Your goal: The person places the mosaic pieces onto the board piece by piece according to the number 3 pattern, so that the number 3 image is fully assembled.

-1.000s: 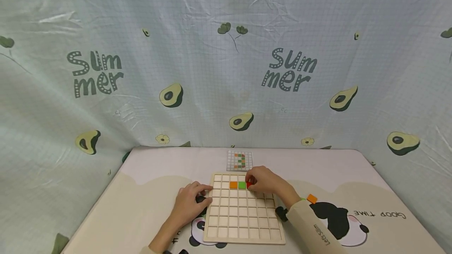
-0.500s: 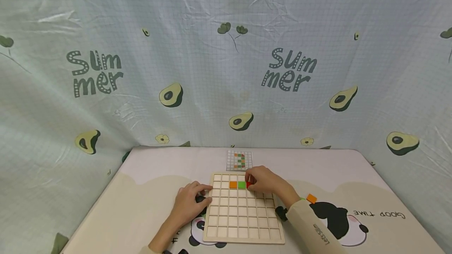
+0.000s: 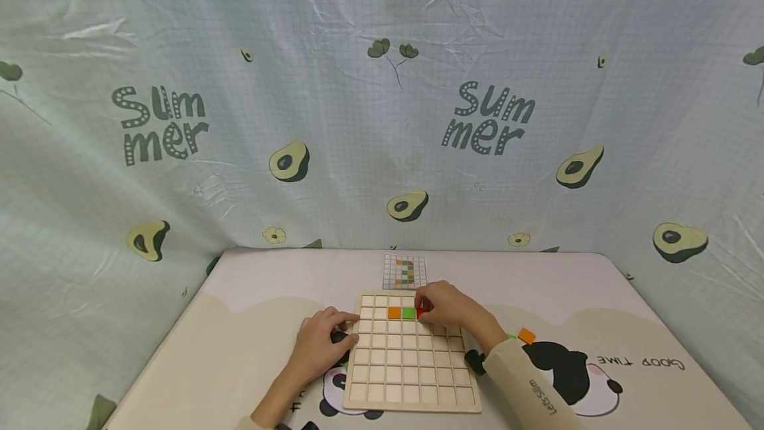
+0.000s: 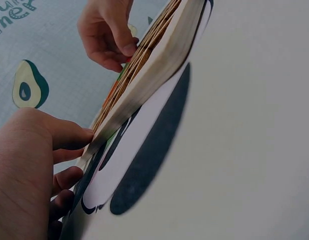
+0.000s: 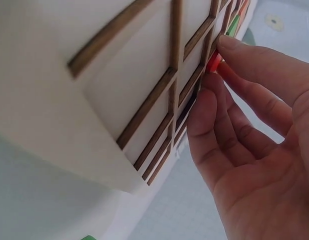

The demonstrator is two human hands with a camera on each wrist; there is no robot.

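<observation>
A wooden grid board point(image 3: 379, 375) lies on the table, with an orange tile point(image 3: 394, 312) and a green tile point(image 3: 408, 312) side by side in its second row from the far edge. Just right of the green one, my right hand point(image 3: 451, 305) pinches a red tile point(image 5: 213, 61) between thumb and fingers at a grid cell. The fingers partly cover that tile, so whether it lies flat in the cell I cannot tell. At the board's left edge, my left hand point(image 3: 319, 342) rests with fingertips touching the frame, thumb and index finger spread apart.
Beyond the board lies a printed card point(image 3: 404, 272) showing a grid with coloured squares. A loose orange tile point(image 3: 526, 336) is on the table to the right, beside a partly hidden green tile point(image 3: 510, 336). A printed curtain point(image 3: 346, 118) hangs behind the table.
</observation>
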